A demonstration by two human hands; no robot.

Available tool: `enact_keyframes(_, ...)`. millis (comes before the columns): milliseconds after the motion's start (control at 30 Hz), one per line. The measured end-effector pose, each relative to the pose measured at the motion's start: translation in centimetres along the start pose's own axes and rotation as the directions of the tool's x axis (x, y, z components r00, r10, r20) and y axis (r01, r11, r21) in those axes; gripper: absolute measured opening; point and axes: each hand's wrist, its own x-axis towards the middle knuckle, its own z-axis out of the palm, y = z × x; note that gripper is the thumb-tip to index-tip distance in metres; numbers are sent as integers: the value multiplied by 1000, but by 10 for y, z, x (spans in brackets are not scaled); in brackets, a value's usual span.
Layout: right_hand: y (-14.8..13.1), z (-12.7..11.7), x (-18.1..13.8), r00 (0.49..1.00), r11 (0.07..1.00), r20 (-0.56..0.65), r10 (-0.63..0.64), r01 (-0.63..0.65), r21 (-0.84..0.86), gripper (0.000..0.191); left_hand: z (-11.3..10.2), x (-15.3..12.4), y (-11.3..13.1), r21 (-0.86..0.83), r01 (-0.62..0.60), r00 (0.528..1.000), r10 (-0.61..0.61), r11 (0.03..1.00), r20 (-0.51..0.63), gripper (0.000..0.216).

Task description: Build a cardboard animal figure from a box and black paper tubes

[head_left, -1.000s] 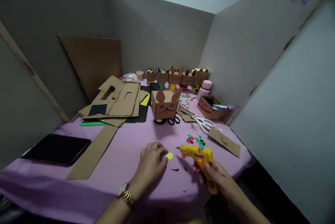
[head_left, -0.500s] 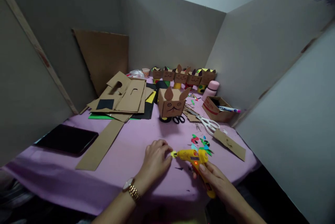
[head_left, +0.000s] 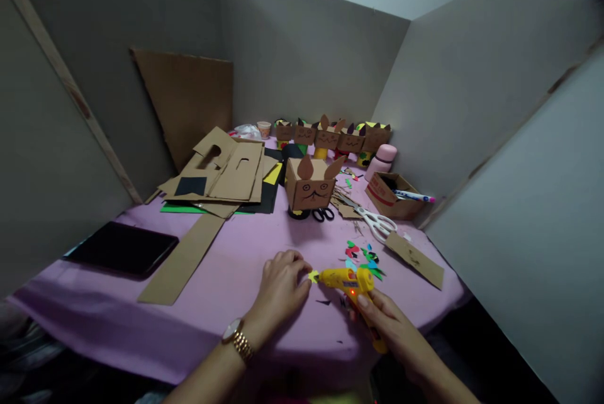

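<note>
Between its thumb and fingers, my left hand (head_left: 282, 281) pinches a small yellow paper cutout (head_left: 313, 276) just above the table. My right hand (head_left: 384, 316) is wrapped round the handle of a yellow glue gun (head_left: 346, 278), whose red light glows. The nozzle points left and meets the cutout or is very close to it. Beyond my hands stands a cardboard box with a drawn cat face (head_left: 311, 192) and two pointed ears. Coloured paper scraps (head_left: 363, 258) lie behind the glue gun.
White scissors (head_left: 377, 223) and a cardboard strip (head_left: 415, 260) lie to the right, near a small box with pens (head_left: 394, 199) and a pink bottle (head_left: 381, 162). Cardboard sheets (head_left: 236, 171) and a black tablet (head_left: 121, 248) are on the left. Several cat-faced figures (head_left: 329, 138) line the back.
Both hands hold nearly the same pose. The glue gun has shifted very slightly, with its nozzle still at the yellow cutout. The whole view has moved a little.
</note>
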Motion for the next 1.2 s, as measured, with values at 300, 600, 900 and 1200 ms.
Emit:
enact_keyframes(300, 1, -2, 2, 999, 999, 1, -41, 41, -36, 44, 1, -1, -1, -3, -1, 1000, 1, 1000, -7, 19)
enact_keyframes(600, 3, -4, 3, 999, 998, 24, -37, 38, -46, 46, 1, 0, -2, -4, -8, 1000, 8, 1000, -12, 18)
enact_keyframes(900, 1, -3, 1, 1000, 1000, -7, -25, 25, -4, 45, 0, -1, -1, 1, -7, 1000, 7, 1000, -7, 19)
enact_keyframes(1200, 3, 2, 1, 999, 1000, -29, -19, 20, 22, 50, 0, -1, -1, 3, -5, 1000, 5, 1000, -13, 20)
